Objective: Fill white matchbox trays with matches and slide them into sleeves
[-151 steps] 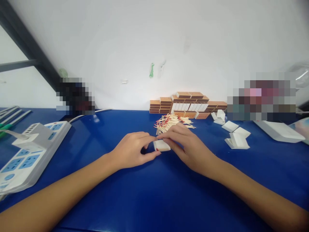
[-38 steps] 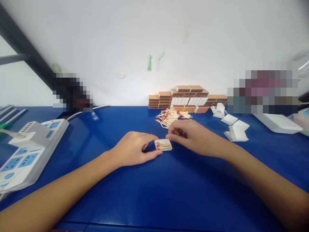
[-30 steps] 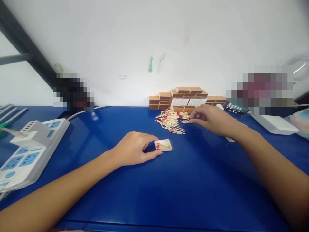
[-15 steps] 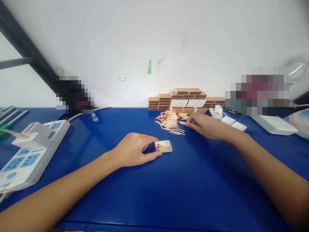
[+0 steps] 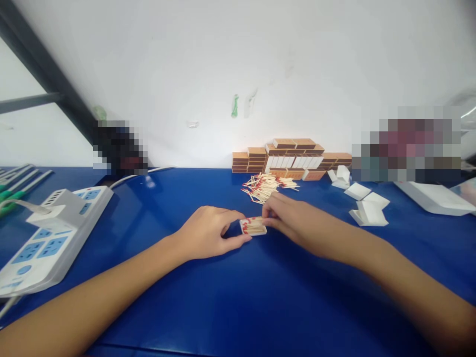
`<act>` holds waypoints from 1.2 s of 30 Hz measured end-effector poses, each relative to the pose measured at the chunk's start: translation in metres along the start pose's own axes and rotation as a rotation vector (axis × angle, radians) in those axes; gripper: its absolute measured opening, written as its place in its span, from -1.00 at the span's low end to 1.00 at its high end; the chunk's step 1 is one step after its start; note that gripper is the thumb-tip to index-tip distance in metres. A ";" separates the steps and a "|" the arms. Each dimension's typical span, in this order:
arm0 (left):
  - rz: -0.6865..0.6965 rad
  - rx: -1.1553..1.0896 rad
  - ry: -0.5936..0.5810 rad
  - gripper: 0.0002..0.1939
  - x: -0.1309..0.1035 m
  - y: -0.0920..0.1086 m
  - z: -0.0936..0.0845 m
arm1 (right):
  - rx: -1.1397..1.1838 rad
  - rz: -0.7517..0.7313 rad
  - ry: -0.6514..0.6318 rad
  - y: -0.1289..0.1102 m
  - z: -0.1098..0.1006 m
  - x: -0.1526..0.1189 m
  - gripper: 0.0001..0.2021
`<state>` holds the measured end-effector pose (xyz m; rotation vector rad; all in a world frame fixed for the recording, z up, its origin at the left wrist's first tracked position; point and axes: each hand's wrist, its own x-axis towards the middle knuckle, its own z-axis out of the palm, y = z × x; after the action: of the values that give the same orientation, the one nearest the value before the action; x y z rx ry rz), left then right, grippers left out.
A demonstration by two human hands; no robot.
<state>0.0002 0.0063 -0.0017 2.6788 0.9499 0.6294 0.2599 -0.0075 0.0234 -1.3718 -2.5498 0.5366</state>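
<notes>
A small white matchbox tray (image 5: pixel 263 233) lies on the blue table, with several red-tipped matches (image 5: pixel 253 228) inside. My left hand (image 5: pixel 210 232) grips the tray's left end between thumb and fingers. Over the tray's right end, my right hand (image 5: pixel 293 218) pinches matches, their red heads pointing left above those in the tray. How many it holds is hard to tell. Just beyond is a loose pile of matches (image 5: pixel 260 186), partly hidden by my right hand.
Stacked matchboxes (image 5: pixel 293 148) stand against the wall behind the pile. Several white empty trays (image 5: pixel 372 210) lie at the right, near a larger white box (image 5: pixel 433 198). A power strip (image 5: pixel 55 243) with a plugged-in adapter sits on the left.
My right hand has come from the pile toward me and left, bringing matches over the tray. My left hand keeps its grip on the tray. The view has shifted slightly.
</notes>
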 end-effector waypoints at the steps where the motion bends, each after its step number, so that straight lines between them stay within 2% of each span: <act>1: 0.012 -0.005 0.004 -0.68 0.000 0.000 0.000 | -0.042 -0.017 -0.007 -0.004 0.005 0.000 -0.79; 6: 0.034 -0.011 -0.008 -0.70 0.001 0.000 0.001 | -0.240 -0.065 0.002 -0.011 0.016 0.002 -0.84; 14: 0.052 -0.016 -0.005 -0.72 0.000 0.000 0.000 | -0.062 -0.021 -0.048 -0.013 0.006 0.004 -0.78; 22: 0.050 -0.020 -0.015 -0.71 0.000 -0.001 -0.001 | 0.074 -0.048 0.011 -0.007 0.008 0.008 -0.88; 28: 0.049 -0.013 -0.013 -0.71 0.000 -0.001 0.000 | 0.088 -0.128 0.079 -0.006 0.010 0.008 -0.84; 36: 0.030 -0.025 -0.029 -0.72 0.000 0.000 -0.001 | 0.057 -0.093 0.099 -0.006 0.018 0.008 -0.83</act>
<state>-0.0002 0.0066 -0.0005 2.6777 0.8901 0.6034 0.2444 -0.0075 0.0092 -1.2223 -2.4855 0.5073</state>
